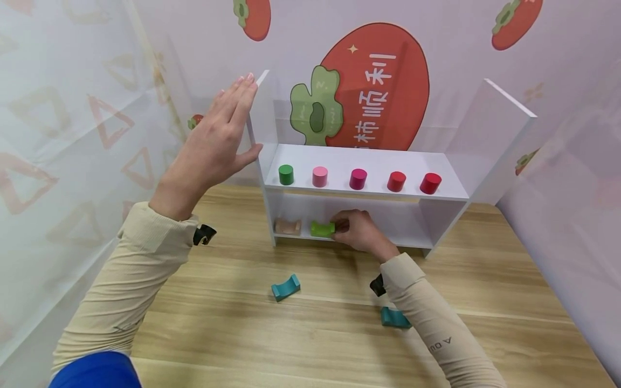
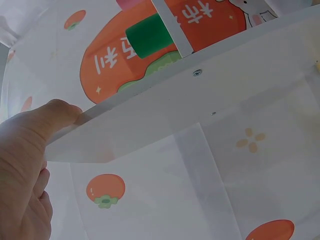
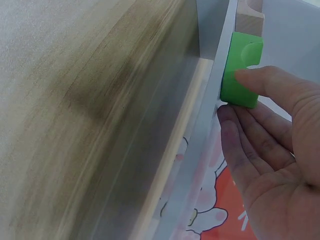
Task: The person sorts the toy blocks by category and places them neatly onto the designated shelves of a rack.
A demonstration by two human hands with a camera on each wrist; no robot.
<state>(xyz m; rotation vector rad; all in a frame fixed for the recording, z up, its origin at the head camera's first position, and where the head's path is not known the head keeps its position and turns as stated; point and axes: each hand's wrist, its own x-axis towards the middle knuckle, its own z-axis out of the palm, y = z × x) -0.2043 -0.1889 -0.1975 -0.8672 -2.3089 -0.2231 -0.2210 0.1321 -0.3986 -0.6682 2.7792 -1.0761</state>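
Five cylinders (image 1: pixel 358 179) on upper shelf (image 1: pixel 368 161), two blocks (image 1: pixel 322 229) below, two on table (image 1: pixel 310 323)

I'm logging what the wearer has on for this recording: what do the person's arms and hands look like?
Both hands, the left hand and right hand, are bare, with no gloves. Each arm wears a long beige sleeve reaching the wrist; the right sleeve has small dark lettering. A small black device sits at each wrist.

We press our left hand (image 1: pixel 213 145) flat against the white shelf's (image 1: pixel 368 188) left side panel. Our right hand (image 1: pixel 356 229) holds a green block (image 1: pixel 322 229) on the lower shelf, beside a tan block (image 1: pixel 288 226). Two teal blocks (image 1: pixel 285 286) lie on the tabletop (image 1: pixel 315 345).
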